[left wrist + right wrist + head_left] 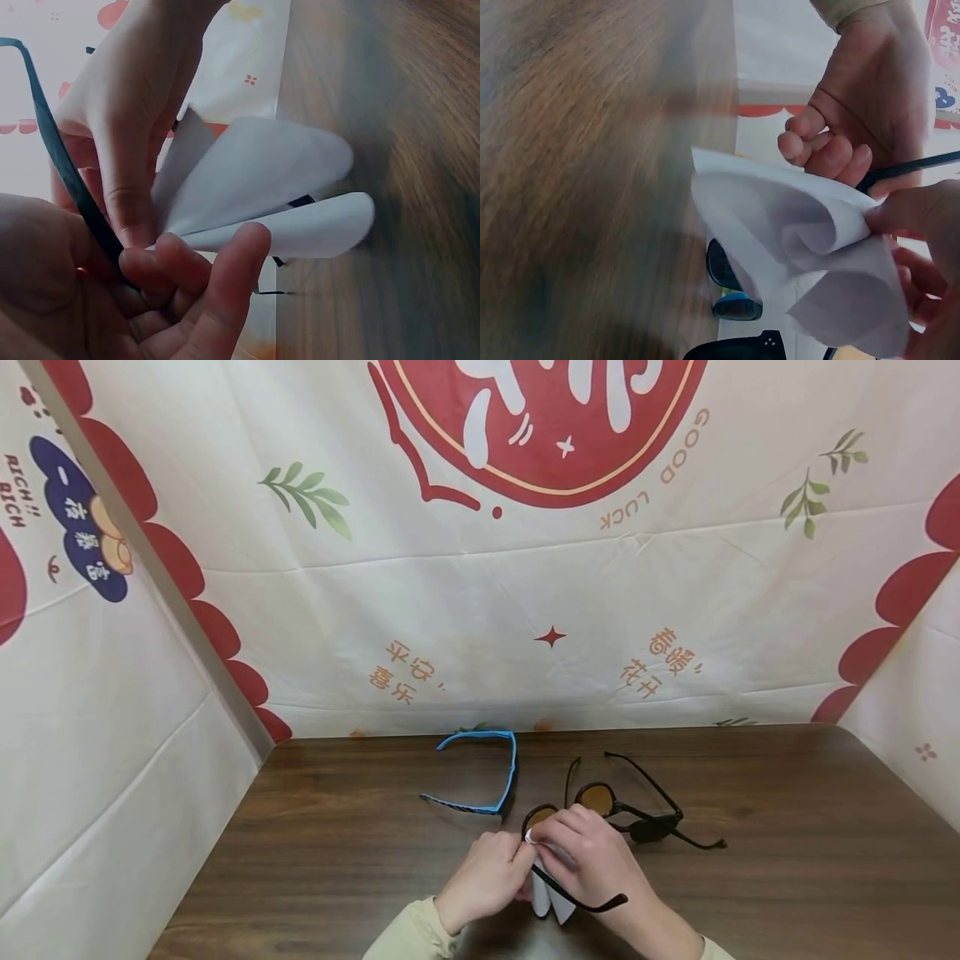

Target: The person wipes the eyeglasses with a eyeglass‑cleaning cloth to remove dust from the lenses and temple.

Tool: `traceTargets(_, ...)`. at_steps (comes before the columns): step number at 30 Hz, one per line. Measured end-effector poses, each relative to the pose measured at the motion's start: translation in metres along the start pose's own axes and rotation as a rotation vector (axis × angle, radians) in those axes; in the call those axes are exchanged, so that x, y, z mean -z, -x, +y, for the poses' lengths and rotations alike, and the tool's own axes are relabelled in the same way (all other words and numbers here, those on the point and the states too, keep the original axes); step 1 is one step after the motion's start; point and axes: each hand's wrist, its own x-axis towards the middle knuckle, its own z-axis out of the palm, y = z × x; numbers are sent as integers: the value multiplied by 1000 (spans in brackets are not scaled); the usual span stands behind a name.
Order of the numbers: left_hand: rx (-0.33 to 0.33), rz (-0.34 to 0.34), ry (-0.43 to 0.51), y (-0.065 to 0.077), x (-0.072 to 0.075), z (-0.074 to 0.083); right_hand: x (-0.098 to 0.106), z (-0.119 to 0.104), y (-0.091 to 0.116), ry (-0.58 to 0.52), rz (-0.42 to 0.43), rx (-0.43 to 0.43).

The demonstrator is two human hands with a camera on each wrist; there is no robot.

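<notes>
A pair of sunglasses with round amber lenses (pixel 597 798) and a thin dark frame is held up between both hands. My left hand (pixel 487 877) pinches it where the near temple arm (pixel 69 176) joins the frame. A white cloth (pixel 772 217) is bunched in my right hand (pixel 596 860), whose thumb and fingers grip it at the frame's edge, close to the left fingertips. Loose folds of the cloth hang down below the hands. The right hand hides the middle of the frame, and part of the left lens is covered.
Blue-framed sunglasses (pixel 513 768) lie unfolded at the back of the brown wooden table (pixel 337 860). Black sunglasses (pixel 651 828) rest just right of the hands, temple arms spread. A printed white cloth backdrop (pixel 465 610) rises behind the table, with similar sheets at both sides.
</notes>
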Motion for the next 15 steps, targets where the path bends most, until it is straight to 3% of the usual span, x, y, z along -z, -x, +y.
traceTargets(7,4,-8,1,1,2,-2,3,2,-1,131,25,-75)
traceTargets(15,-5,11,-7,1,2,-1,-2,-2,-1,64,41,-37)
